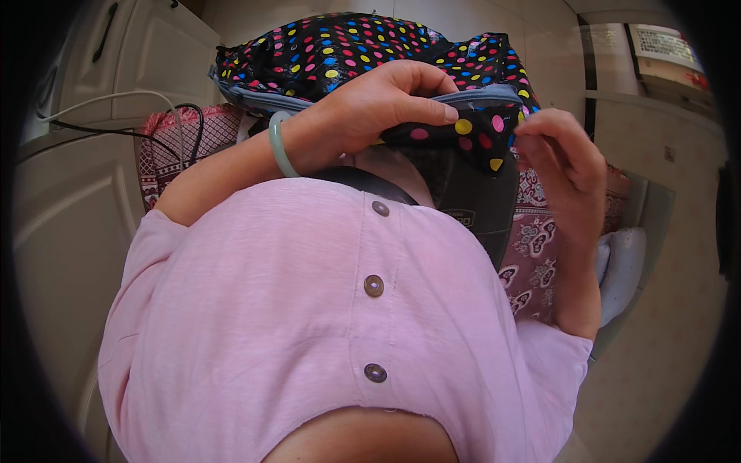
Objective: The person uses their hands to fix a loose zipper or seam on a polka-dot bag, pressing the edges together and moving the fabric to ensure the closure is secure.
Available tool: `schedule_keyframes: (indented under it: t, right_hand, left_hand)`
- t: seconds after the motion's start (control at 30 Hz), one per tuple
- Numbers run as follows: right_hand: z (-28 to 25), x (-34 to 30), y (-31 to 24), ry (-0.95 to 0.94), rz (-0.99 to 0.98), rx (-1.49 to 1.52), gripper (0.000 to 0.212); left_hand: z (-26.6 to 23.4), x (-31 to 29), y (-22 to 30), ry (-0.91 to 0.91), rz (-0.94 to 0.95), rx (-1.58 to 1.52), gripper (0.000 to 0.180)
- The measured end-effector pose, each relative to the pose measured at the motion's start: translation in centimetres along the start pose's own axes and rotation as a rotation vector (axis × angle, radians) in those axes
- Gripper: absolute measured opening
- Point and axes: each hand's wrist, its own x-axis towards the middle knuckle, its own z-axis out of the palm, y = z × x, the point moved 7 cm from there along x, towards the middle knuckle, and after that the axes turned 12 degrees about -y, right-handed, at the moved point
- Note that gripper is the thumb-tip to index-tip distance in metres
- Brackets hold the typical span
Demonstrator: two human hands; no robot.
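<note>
A black bag (363, 58) with bright polka dots lies across my lap area, at the top of the view. Along its near side runs a blue-grey zipper (482, 96). My left hand (390, 104), with a pale green bangle (281, 145) at the wrist, grips the bag's near edge beside the zipper, thumb on the dotted fabric and fingers partly hidden behind it. My right hand (567, 154) is curled at the bag's right corner, by the zipper's end. Its fingertips are pinched together there; whether they hold fabric or a zipper pull is too small to tell.
Beneath the bag lies a reddish patterned cloth (534, 239), with a dark strap-like piece (482, 193) over it. White and black cables (166, 116) loop at the left, near pale cabinet doors (154, 46). A whitish object (621, 274) sits on the right.
</note>
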Motion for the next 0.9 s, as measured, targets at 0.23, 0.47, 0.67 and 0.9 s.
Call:
schedule_keyframes:
  t: [0.23, 0.47, 0.67, 0.9]
  right_hand:
    - [1.3, 2.3, 0.6, -0.074, -0.16, -0.489, 0.015]
    - [1.3, 2.1, 0.7, -0.113, -0.138, -0.566, 0.019]
    - [1.5, 2.2, 0.9, -0.145, -0.104, -0.587, 0.021]
    - [1.6, 2.4, 1.2, -0.184, -0.104, -0.599, 0.022]
  left_hand:
    - [0.1, -0.1, 0.0, 0.01, -0.005, -0.015, 0.025]
    - [0.1, -0.1, 0.1, -0.013, -0.01, -0.063, 0.028]
    - [-0.1, -0.1, -0.1, -0.008, -0.014, -0.061, 0.03]
    - [-0.1, -0.1, -0.2, -0.004, -0.024, -0.043, 0.03]
